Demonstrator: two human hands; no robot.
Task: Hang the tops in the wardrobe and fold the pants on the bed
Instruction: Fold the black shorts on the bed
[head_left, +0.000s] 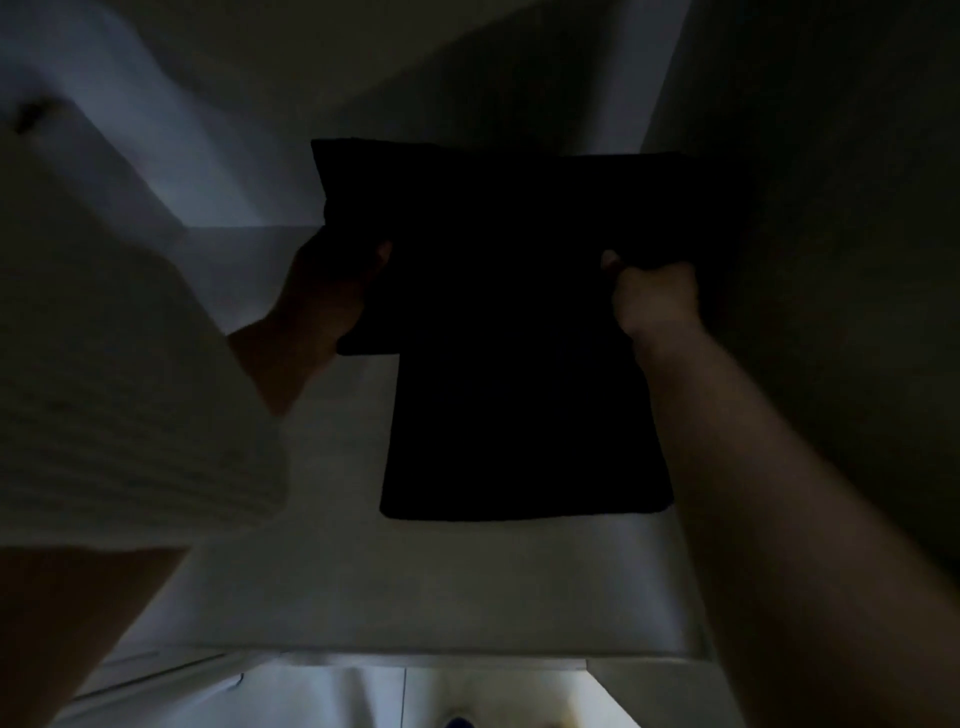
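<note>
A black top (519, 322) is held up in a dim room.
It is gripped at both shoulders, the fingers of the left hand (324, 296) and right hand (652, 299) closed on the fabric.

one dark garment (519, 338), two hands (332, 291)

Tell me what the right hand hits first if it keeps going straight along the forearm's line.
Likely the dark top itself: the right hand is already clenched on its edge. Beyond that lies a dim wall or panel; the distance to it is unclear in this light.
</note>
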